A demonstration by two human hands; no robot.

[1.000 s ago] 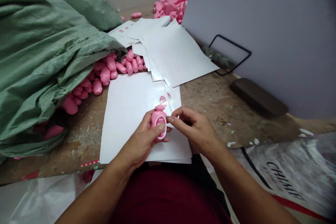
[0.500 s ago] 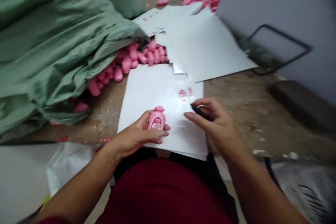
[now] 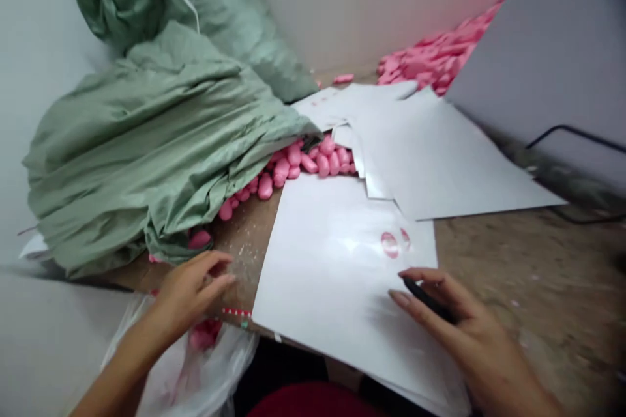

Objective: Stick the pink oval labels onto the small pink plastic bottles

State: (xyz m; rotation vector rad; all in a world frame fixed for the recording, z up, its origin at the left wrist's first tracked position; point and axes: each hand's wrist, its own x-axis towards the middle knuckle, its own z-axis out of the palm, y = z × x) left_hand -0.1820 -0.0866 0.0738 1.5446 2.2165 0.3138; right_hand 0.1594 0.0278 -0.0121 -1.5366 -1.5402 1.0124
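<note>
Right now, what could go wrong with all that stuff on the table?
The black tool in the right hand might scratch the white sheet below it. Pink bottles spilling from the green sack could roll away. That sheet seems to overhang the table, so a bump may shift it.

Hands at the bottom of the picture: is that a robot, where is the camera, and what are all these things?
No machine here: these are a person's own bare hands. Every picture comes from one camera worn on the head, looking forward and down.

On the worn brown table lies a white sheet with two pinkish-red oval marks. Beyond it are more white sheets. Small pink bottles lie at the edge of a big green sack, and a pink heap sits farther back.

The right hand holds a slim black object; blur hides exactly what it is. The left hand looks empty, near the table's front edge.
</note>
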